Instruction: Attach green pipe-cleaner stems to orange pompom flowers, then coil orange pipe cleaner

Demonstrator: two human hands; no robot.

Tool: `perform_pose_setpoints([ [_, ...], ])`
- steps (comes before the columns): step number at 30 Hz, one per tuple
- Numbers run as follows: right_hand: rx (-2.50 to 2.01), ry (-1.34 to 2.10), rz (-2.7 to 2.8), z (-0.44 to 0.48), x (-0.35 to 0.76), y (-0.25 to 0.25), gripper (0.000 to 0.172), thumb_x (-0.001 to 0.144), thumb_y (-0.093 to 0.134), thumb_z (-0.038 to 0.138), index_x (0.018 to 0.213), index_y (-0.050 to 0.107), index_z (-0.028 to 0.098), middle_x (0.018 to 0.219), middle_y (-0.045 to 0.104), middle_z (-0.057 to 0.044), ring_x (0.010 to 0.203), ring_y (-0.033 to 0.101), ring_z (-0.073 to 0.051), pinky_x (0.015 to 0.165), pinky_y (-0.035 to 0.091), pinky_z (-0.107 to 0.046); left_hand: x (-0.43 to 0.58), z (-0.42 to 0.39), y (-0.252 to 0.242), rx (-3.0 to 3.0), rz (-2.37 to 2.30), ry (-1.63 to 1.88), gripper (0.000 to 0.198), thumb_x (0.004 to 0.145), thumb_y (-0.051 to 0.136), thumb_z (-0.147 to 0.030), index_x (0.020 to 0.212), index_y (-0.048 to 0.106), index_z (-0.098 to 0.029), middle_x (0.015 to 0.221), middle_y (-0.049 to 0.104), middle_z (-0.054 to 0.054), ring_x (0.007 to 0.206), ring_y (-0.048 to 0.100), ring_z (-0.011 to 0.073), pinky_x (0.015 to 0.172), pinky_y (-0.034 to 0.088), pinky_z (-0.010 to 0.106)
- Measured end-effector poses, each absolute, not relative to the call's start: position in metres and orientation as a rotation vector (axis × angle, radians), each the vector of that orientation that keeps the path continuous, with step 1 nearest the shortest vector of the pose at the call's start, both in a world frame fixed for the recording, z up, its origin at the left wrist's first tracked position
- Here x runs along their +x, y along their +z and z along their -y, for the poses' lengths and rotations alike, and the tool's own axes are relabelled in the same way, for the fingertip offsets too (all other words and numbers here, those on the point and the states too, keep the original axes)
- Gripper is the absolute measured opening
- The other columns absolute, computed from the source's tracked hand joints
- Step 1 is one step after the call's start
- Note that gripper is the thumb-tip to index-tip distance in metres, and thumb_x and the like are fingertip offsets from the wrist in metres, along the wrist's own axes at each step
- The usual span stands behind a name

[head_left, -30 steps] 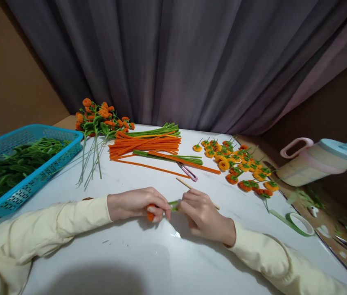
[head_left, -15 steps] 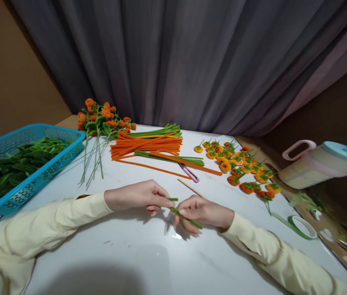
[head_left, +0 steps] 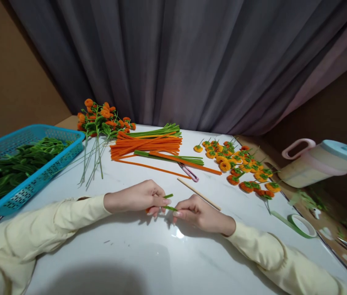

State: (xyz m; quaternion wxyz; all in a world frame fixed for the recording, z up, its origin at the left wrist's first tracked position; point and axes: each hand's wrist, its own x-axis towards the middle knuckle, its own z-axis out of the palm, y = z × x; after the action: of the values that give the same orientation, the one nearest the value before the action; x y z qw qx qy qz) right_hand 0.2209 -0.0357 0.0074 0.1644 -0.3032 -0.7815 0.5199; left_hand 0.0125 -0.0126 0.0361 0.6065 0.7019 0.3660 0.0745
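Above the white table, my left hand (head_left: 141, 198) pinches a short green pipe cleaner (head_left: 170, 208) between thumb and fingers. One green end sticks up to the right from that grip, and another stretches across to my right hand (head_left: 201, 214). The fingertips of my right hand are closed on that second end. A bit of orange shows under my left fingers; most of it is hidden by the hand. Just behind my right hand lies a thin wooden stick (head_left: 199, 194).
Orange pipe cleaners (head_left: 145, 146) lie at the back beside green ones and a pink cutter (head_left: 188, 172). Orange flowers on stems (head_left: 104, 112) and a blue basket (head_left: 43, 172) of green leaves are left. Small flower heads (head_left: 237, 159), green tape (head_left: 302, 226) and a tumbler (head_left: 317, 164) stand right.
My right hand has turned and shifted its grip along the green pipe cleaner. The end that pointed down to the right below it no longer shows. More of the wooden stick is visible.
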Motion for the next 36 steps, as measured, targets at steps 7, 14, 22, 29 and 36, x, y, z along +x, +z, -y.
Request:
perform_pose_setpoints([
  [7, -0.546, -0.386, 2.519, 0.041, 0.221, -0.008, 0.026, 0.082, 0.031, 0.004, 0.075, 0.055, 0.012, 0.053, 0.047, -0.002, 0.049, 0.037, -0.015, 0.048, 0.024, -0.029, 0.013, -0.001, 0.024, 1.206, -0.774, 0.084, 0.025, 0.074, 0.063, -0.033, 0.062, 0.063, -0.011, 0.038, 0.046, -0.004, 0.044, 0.051, 0.0111, 0.052, 0.038, 0.023],
  [14, -0.601, -0.34, 2.709, 0.03, 0.227, -0.019, 0.019, 0.085, 0.033, 0.008, 0.08, 0.05, 0.014, 0.058, 0.05, -0.001, 0.049, 0.041, -0.014, 0.051, 0.027, -0.028, 0.008, -0.014, 0.001, 1.302, -0.564, 0.127, 0.024, 0.078, 0.062, -0.035, 0.075, 0.064, -0.011, 0.043, 0.05, -0.004, 0.049, 0.055, 0.0118, 0.056, 0.044, 0.023],
  [22, -0.831, -0.354, 2.852, 0.023, 0.227, -0.023, 0.013, 0.079, 0.043, 0.005, 0.083, 0.049, 0.016, 0.067, 0.056, -0.001, 0.057, 0.049, -0.015, 0.055, 0.029, -0.028, 0.011, -0.01, 0.001, 1.365, -0.603, 0.172, 0.026, 0.081, 0.059, -0.037, 0.076, 0.061, -0.012, 0.042, 0.05, -0.005, 0.048, 0.056, 0.0113, 0.051, 0.041, 0.021],
  [29, -0.93, -0.276, 2.893, 0.022, 0.228, -0.022, 0.014, 0.076, 0.047, 0.005, 0.086, 0.049, 0.016, 0.072, 0.058, -0.001, 0.061, 0.052, -0.014, 0.056, 0.029, -0.027, 0.011, -0.009, 0.003, 1.386, -0.61, 0.175, 0.028, 0.082, 0.057, -0.039, 0.079, 0.061, -0.012, 0.042, 0.049, -0.005, 0.048, 0.057, 0.0117, 0.047, 0.035, 0.019],
  [36, -0.928, -0.259, 2.878, 0.021, 0.228, -0.022, 0.015, 0.076, 0.046, 0.005, 0.085, 0.048, 0.017, 0.072, 0.058, -0.001, 0.061, 0.051, -0.014, 0.056, 0.029, -0.026, 0.012, -0.009, 0.001, 1.367, -0.609, 0.195, 0.032, 0.082, 0.057, -0.042, 0.078, 0.061, -0.011, 0.043, 0.051, -0.004, 0.048, 0.056, 0.0117, 0.047, 0.038, 0.02],
])
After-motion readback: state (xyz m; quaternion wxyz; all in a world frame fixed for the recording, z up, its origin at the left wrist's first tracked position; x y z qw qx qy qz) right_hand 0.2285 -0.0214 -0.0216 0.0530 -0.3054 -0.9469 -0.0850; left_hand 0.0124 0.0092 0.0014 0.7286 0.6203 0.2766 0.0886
